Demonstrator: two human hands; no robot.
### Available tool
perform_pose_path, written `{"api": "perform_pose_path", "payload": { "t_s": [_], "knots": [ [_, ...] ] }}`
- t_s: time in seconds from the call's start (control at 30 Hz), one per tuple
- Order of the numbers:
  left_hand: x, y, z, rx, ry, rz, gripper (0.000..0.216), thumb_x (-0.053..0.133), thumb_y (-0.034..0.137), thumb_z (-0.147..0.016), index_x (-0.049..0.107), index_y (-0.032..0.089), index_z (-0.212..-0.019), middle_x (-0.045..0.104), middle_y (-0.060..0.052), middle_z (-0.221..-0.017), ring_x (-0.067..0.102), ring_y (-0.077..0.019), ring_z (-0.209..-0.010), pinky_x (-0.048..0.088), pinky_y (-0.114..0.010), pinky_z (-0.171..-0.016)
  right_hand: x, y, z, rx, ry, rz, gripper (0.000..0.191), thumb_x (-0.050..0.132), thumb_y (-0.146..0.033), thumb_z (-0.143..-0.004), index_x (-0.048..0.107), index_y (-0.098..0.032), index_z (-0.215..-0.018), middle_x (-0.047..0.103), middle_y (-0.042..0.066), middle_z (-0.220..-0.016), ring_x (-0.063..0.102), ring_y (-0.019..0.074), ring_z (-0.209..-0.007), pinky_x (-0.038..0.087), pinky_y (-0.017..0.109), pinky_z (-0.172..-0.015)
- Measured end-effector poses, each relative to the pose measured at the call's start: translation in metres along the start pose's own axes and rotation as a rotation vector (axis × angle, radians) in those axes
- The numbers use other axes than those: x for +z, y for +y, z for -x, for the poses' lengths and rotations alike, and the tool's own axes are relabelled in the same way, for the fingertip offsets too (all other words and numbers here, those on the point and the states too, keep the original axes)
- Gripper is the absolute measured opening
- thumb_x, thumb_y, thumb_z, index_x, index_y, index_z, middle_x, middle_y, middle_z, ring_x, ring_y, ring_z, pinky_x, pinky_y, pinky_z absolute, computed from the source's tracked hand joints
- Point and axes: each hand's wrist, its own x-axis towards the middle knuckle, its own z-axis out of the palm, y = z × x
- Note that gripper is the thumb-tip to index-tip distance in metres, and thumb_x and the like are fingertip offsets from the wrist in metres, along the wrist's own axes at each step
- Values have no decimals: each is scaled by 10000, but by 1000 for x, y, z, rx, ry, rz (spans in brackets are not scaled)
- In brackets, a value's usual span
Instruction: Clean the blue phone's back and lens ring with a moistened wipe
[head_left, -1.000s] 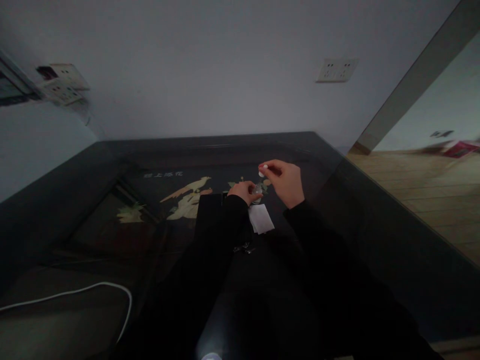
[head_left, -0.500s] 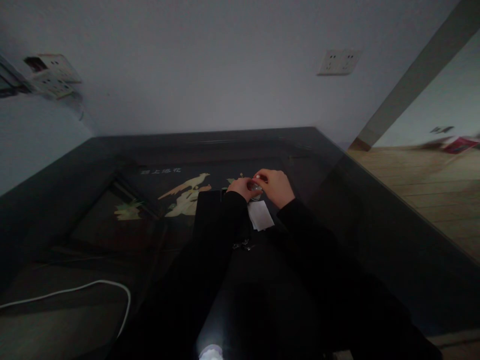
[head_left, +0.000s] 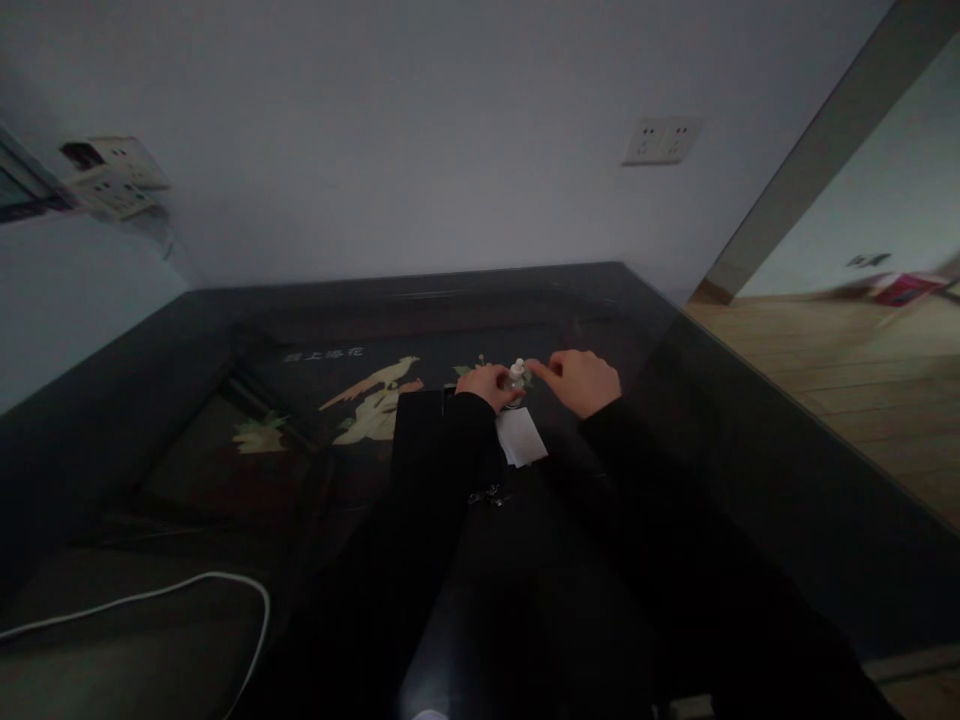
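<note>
A small clear bottle with a white nozzle top (head_left: 517, 373) stands upright on the dark table. The fingers of my left hand (head_left: 482, 384) are closed round its side. Just right of the bottle is my right hand (head_left: 583, 381), with one finger stretched toward the white top and nothing visible in its grasp. Whether that fingertip touches the bottle is hard to tell. White paper pieces (head_left: 521, 437) lie right in front of the bottle. Under my left forearm a flat black object (head_left: 415, 432) is partly hidden.
The glossy dark table (head_left: 675, 450) has an inlaid bird and flower picture (head_left: 375, 405). Small shiny metal pieces (head_left: 489, 496) lie nearer me. A white cable (head_left: 150, 597) curves at the left. Behind the table, the wall carries a socket plate (head_left: 661, 141).
My right hand has moved right, off the bottle's top, and its finger is now stretched out. The white nozzle top shows clearly now. My left hand keeps its hold.
</note>
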Motion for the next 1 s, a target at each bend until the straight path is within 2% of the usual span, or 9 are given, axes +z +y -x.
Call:
{"api": "perform_pose_path", "payload": {
  "t_s": [0.13,0.23,0.3,0.43,0.6,0.7,0.8,0.9,1.0],
  "knots": [
    [1,3,0,7,1,9,399,603,450,-658,626,218,-980,668,-36,-902,604,-216,-871,429,-307,-748,6,9,19,-209,-177,-23,205,558,-415,-783,646,-242,-846,665,36,-855,617,193,-807,424,266,-659],
    [-3,2,1,24,15,43,675,665,420,-611,481,173,-1212,642,-47,-1028,593,-196,-923,438,-283,-780,20,-3,29,-280,-198,-19,262,596,-366,-767,609,-241,-997,641,55,-995,588,205,-931,429,268,-724],
    [-9,1,3,20,66,59,819,675,404,-609,350,130,-1309,597,-67,-1127,577,-181,-961,437,-272,-809,29,-13,32,-297,-198,-11,284,602,-355,-766,602,-206,-1008,629,89,-1009,572,226,-962,434,287,-741],
    [-26,-5,14,-6,199,54,630,558,324,-738,349,122,-1297,588,-69,-1128,580,-146,-942,428,-278,-848,39,-21,32,-301,-182,-18,332,637,-353,-738,593,-165,-1008,599,122,-1027,526,256,-1022,423,324,-800],
    [-38,-15,39,44,231,-16,441,488,296,-789,447,170,-1210,612,-27,-1084,573,-105,-945,419,-240,-859,47,-10,23,-279,-234,-78,449,728,-332,-636,590,-152,-1023,568,118,-1040,522,258,-1018,405,320,-830],
    [-40,-23,58,31,209,-116,368,485,302,-785,520,218,-1142,607,-16,-1096,551,-145,-995,404,-290,-883,50,1,18,-239,-294,-121,413,765,-301,-576,620,-145,-929,559,120,-1006,561,243,-935,415,300,-786],
    [-41,-31,74,-44,196,-244,363,496,319,-763,561,226,-1108,589,-46,-1115,506,-237,-1049,369,-399,-903,50,10,17,-203,-339,-178,393,780,-272,-536,617,-149,-872,543,115,-1014,573,222,-885,419,278,-740],
    [-39,-35,84,-131,204,-359,366,499,356,-752,586,215,-1078,560,-80,-1138,435,-303,-1098,337,-469,-896,47,16,19,-189,-374,-256,412,776,-211,-518,594,-164,-885,569,77,-952,567,202,-876,416,255,-714],
    [-34,-33,89,-173,208,-441,383,523,392,-733,585,208,-1064,526,-98,-1164,396,-311,-1122,335,-459,-888,46,21,20,-165,-418,-349,481,756,-140,-507,577,-170,-952,600,40,-870,575,186,-823,418,247,-675]
  ]
}}
